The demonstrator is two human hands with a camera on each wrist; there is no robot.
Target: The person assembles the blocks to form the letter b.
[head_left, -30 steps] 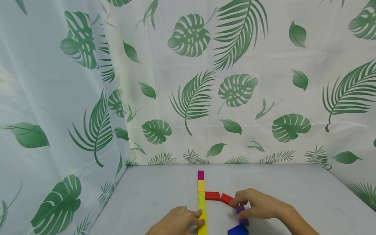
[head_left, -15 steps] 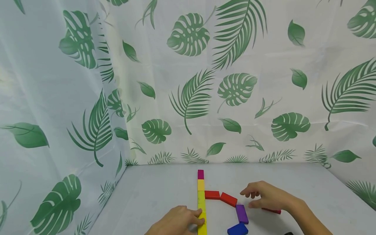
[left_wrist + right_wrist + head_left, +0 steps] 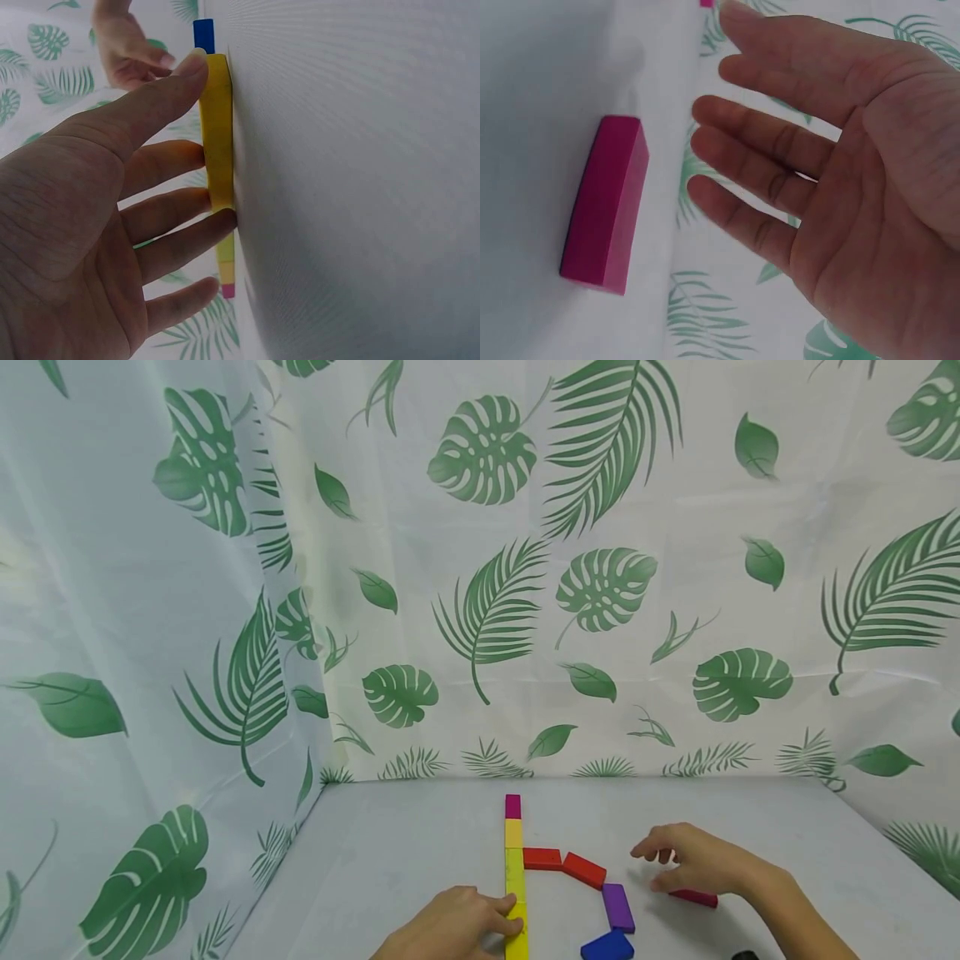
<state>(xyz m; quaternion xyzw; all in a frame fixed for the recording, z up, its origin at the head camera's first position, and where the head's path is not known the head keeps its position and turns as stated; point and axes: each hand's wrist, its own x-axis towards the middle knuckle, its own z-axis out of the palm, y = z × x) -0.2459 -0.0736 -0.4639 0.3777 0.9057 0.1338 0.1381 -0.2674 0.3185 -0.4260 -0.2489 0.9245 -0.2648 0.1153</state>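
Note:
My left hand point(image 3: 453, 922) rests against a straight row of blocks, its fingertips touching a yellow block point(image 3: 516, 945). In the left wrist view, the thumb and extended fingers lie along that yellow block's side point(image 3: 219, 139). Lighter yellow blocks point(image 3: 514, 870) and a magenta block point(image 3: 513, 807) continue the row away from me. Two red blocks point(image 3: 542, 858), a purple block point(image 3: 618, 907) and a blue block point(image 3: 607, 946) curve out from its right side. My right hand point(image 3: 705, 857) hovers empty with relaxed fingers, partly covering a dark pink block point(image 3: 604, 202) on the table.
The white tabletop point(image 3: 375, 835) ends at a hanging white cloth point(image 3: 675, 527) with green leaf prints, behind and at both sides. A small dark object point(image 3: 746, 955) shows at the bottom edge, near my right forearm.
My right hand has let go of the purple block and moved right, bringing the dark pink block into sight beneath it. My left hand stays on the yellow row.

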